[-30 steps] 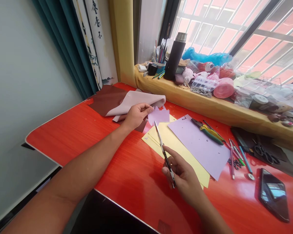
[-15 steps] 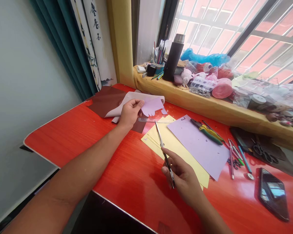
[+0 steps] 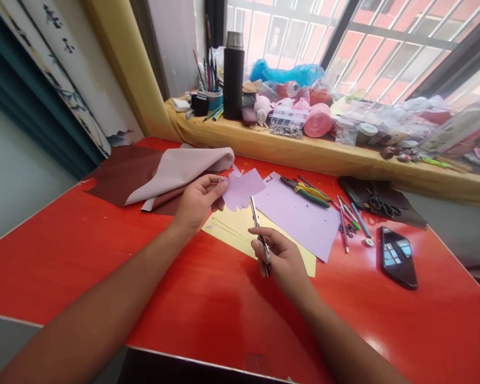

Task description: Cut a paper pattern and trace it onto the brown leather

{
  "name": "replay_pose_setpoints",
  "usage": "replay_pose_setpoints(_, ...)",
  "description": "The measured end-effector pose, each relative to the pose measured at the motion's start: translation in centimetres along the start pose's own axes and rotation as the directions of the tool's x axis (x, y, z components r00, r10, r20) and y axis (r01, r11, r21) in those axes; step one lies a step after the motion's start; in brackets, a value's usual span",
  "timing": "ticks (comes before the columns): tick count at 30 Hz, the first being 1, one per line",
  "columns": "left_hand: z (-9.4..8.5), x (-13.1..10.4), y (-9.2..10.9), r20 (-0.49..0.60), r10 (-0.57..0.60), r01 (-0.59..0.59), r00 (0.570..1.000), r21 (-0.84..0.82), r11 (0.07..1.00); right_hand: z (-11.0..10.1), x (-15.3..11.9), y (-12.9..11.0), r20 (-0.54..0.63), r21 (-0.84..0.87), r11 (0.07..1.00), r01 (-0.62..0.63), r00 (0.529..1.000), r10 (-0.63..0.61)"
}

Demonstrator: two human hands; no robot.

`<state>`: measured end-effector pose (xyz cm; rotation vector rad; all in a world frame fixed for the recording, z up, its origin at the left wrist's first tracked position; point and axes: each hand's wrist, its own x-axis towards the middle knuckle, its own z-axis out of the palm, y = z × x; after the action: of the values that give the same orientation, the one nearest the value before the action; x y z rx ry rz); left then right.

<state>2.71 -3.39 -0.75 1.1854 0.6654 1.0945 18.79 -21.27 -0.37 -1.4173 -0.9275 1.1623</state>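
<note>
Purple paper piece, one: held up by its left end in the left hand, over the far end of the yellow sheets. Long axis slanted from the hand toward the upper right; the notched edge is turned to the near side. Left fingers: closed in a pinch, with the paper gripped between thumb and fingertips.

Scissors, one pair: carried in the right hand, seen nearly edge-on. Long axis directed away from the body and leaned slightly left, the tip aimed at the notched edge (whether contact is made cannot be told). Right fingers: partly curled, wrapped about the handles.

Also listed, on the red worktop: lilac sheet, laid beside the yellow sheets; pliers, rested by its far edge; phone, placed at the right; brown material, spread at the left and partly folded back.
</note>
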Motion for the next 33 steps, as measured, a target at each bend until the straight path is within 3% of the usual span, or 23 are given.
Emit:
replay_pose_setpoints(6, 1.6, -1.4, -0.4, 0.109, -0.039, 0.024, 0.993, 0.135, 0.991, -0.3, 0.7, 0.1, -0.058, 0.072, 0.997, 0.012, 0.998, -0.008)
replay_pose_setpoints(13, 2.1, -2.0, -0.6, 0.140, -0.058, 0.028, 0.988, 0.211, 0.977, -0.5, 0.8, 0.1, -0.075, 0.103, 0.995, 0.008, 0.997, 0.000)
replay_pose_setpoints(33, 1.9, -2.0, -0.8, 0.123, -0.079, 0.050, 0.989, 0.223, 0.974, -0.6, 0.7, 0.0, -0.075, 0.113, 0.993, 0.015, 0.997, -0.007)
